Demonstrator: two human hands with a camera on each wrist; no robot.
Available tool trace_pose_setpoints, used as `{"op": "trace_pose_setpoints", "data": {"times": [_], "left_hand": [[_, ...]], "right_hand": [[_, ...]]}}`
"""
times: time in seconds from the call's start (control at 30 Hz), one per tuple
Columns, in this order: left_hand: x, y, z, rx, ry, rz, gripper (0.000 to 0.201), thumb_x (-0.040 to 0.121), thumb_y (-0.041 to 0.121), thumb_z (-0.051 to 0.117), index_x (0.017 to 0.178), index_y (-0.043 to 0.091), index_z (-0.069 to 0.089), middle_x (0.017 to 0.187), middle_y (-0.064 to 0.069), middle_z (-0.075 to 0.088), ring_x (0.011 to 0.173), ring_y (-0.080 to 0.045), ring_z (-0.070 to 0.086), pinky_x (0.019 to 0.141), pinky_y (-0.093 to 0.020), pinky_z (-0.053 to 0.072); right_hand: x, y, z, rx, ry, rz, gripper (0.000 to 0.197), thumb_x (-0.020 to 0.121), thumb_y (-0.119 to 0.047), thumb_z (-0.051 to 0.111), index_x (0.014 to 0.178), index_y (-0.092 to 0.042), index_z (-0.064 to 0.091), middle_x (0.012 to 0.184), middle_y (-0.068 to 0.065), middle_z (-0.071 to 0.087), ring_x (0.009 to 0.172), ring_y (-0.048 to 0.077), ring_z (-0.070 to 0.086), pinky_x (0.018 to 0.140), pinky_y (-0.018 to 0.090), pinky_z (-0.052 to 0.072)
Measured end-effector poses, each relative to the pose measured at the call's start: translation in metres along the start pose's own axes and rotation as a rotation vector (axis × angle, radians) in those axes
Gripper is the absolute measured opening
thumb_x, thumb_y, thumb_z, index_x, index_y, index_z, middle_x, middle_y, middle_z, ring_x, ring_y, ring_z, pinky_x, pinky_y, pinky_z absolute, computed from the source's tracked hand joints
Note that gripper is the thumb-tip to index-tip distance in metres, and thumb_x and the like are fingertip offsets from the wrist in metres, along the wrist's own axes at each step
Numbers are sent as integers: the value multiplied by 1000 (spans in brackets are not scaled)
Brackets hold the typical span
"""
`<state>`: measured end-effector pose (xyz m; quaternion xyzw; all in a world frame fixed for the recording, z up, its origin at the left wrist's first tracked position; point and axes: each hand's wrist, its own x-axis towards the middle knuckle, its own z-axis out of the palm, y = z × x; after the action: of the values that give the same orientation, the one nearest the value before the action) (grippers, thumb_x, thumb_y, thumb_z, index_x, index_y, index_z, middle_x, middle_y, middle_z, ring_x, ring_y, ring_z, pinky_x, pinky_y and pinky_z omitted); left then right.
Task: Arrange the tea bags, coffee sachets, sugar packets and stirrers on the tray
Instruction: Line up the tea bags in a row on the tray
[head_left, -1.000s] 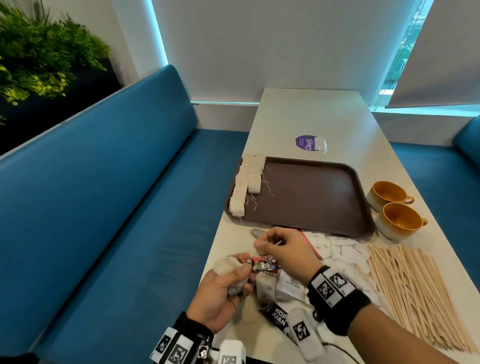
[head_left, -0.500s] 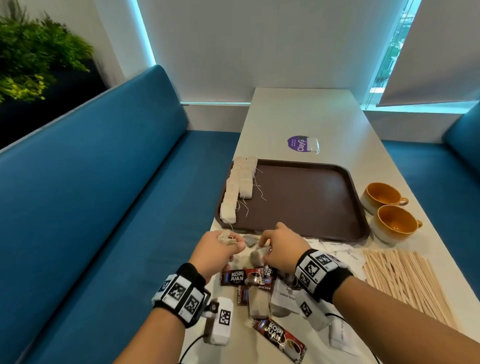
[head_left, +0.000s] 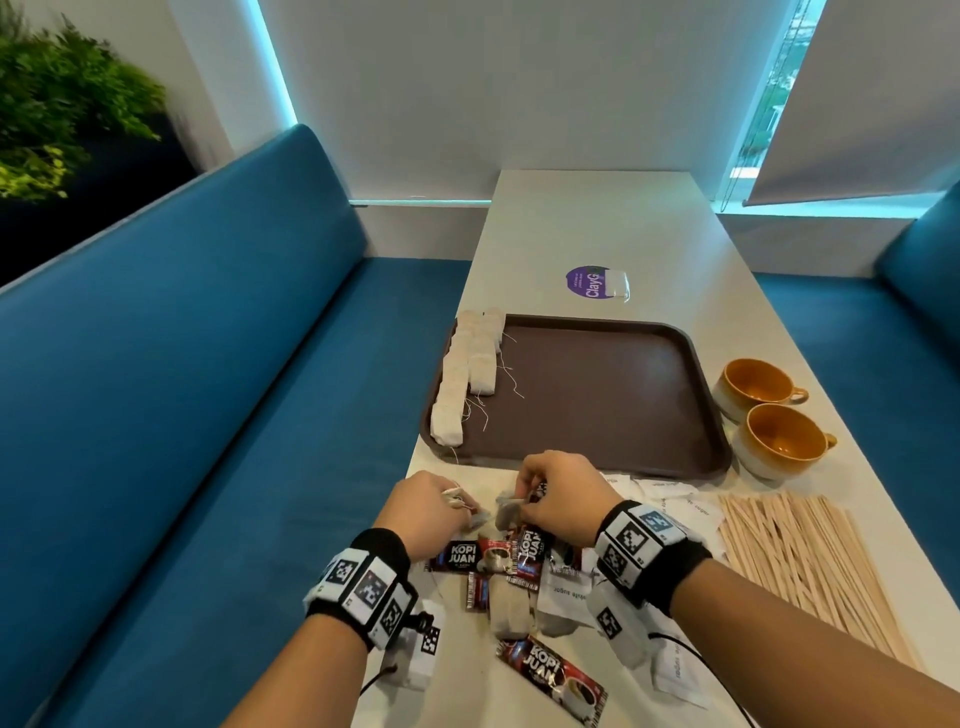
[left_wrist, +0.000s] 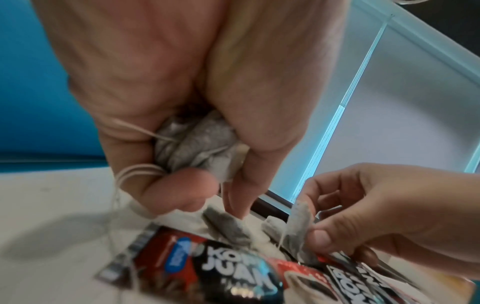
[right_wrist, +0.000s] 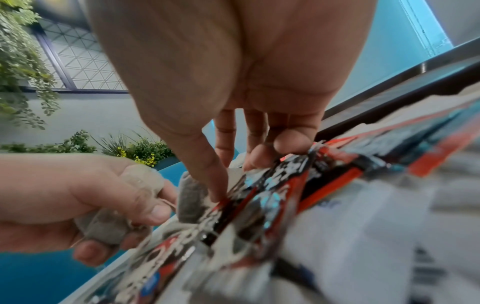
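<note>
A brown tray (head_left: 597, 395) lies mid-table with two rows of tea bags (head_left: 467, 374) along its left side. Just before its near rim, my left hand (head_left: 431, 506) grips a crumpled bunch of tea bags (left_wrist: 197, 144), their strings looped round my fingers. My right hand (head_left: 550, 493) pinches one tea bag (left_wrist: 298, 226) upright between thumb and finger, over the loose pile. Red and black coffee sachets (head_left: 470, 556) and white sugar packets (head_left: 566, 597) lie mixed under my wrists. Wooden stirrers (head_left: 810, 561) lie in a spread on the right.
Two mustard cups (head_left: 779, 436) stand right of the tray. A purple sticker (head_left: 595, 281) sits on the table beyond it. Blue bench seats (head_left: 208, 415) run along both sides, and the table's left edge is close to my left hand.
Both hands have moved forward from the near pile to just before the tray's rim. My right hand has pinched up a tea bag; the left still holds its bunch.
</note>
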<state>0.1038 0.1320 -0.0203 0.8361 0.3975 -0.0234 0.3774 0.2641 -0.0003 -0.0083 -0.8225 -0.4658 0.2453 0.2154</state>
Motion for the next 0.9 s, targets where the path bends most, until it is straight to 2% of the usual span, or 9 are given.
{"op": "trace_pose_setpoints", "data": {"times": [0.1, 0.2, 0.3, 0.33, 0.43, 0.6, 0.7, 0.8, 0.9], "left_hand": [[-9, -12, -2, -37, 24, -23, 12, 84, 21, 71, 76, 26, 79, 76, 10, 75, 72, -2, 67, 51, -10, 42], [-14, -9, -6, -108, 58, -27, 15, 85, 13, 65, 77, 15, 76, 73, 5, 73, 56, -3, 61, 49, -18, 45], [-7, -2, -11, -86, 147, -28, 13, 86, 17, 61, 82, 13, 73, 81, -1, 71, 65, -15, 63, 63, -33, 56], [-4, 1, -11, -79, 172, -30, 12, 87, 18, 62, 83, 14, 73, 82, 1, 71, 70, -17, 64, 65, -33, 56], [5, 8, -4, 5, 172, -21, 9, 87, 25, 67, 86, 16, 71, 84, 3, 69, 83, -18, 64, 62, -23, 44], [13, 10, 11, 136, 94, -4, 20, 75, 22, 78, 92, 18, 68, 99, -2, 67, 92, -20, 65, 82, -34, 57], [13, 7, 12, 150, 89, -2, 10, 79, 18, 77, 87, 17, 70, 99, -1, 65, 89, -19, 65, 77, -29, 55], [8, 6, 9, 97, 76, -12, 11, 80, 15, 77, 87, 17, 67, 86, 3, 68, 83, -16, 65, 71, -26, 54], [3, 2, 5, -37, 71, -41, 18, 79, 11, 77, 88, 20, 64, 88, 1, 68, 80, -18, 69, 64, -27, 57]], "right_hand": [[-1, -2, -1, 63, 3, -3, 10, 83, -22, 78, 81, -26, 68, 91, -8, 68, 82, 7, 64, 66, 21, 55], [-2, -3, -2, 139, 36, -14, 15, 79, -22, 82, 76, -26, 68, 84, -9, 70, 73, 7, 65, 57, 17, 50], [-4, -2, -7, 249, 140, -32, 16, 79, -18, 79, 75, -27, 67, 76, -10, 69, 62, 0, 60, 59, 19, 49], [-5, -2, -9, 278, 173, -40, 16, 81, -16, 77, 76, -27, 68, 76, -9, 69, 63, -1, 59, 61, 18, 49], [-7, -2, -16, 402, 217, -34, 14, 84, -13, 76, 80, -25, 70, 75, -7, 72, 61, -1, 58, 59, 15, 48], [-12, 3, -28, 474, 221, -1, 5, 89, -20, 76, 91, -25, 76, 86, -8, 77, 81, 5, 72, 71, 16, 56], [-14, 7, -32, 473, 219, 19, 12, 90, -18, 75, 99, -27, 76, 90, -10, 76, 83, 0, 70, 68, 10, 52], [-15, 10, -34, 532, 237, 43, 22, 82, -14, 84, 98, -26, 75, 92, -1, 75, 85, 14, 72, 69, 20, 58], [-17, 9, -35, 656, 239, 59, 19, 77, -8, 87, 90, -15, 76, 85, 7, 77, 81, 24, 76, 74, 36, 64]]}}
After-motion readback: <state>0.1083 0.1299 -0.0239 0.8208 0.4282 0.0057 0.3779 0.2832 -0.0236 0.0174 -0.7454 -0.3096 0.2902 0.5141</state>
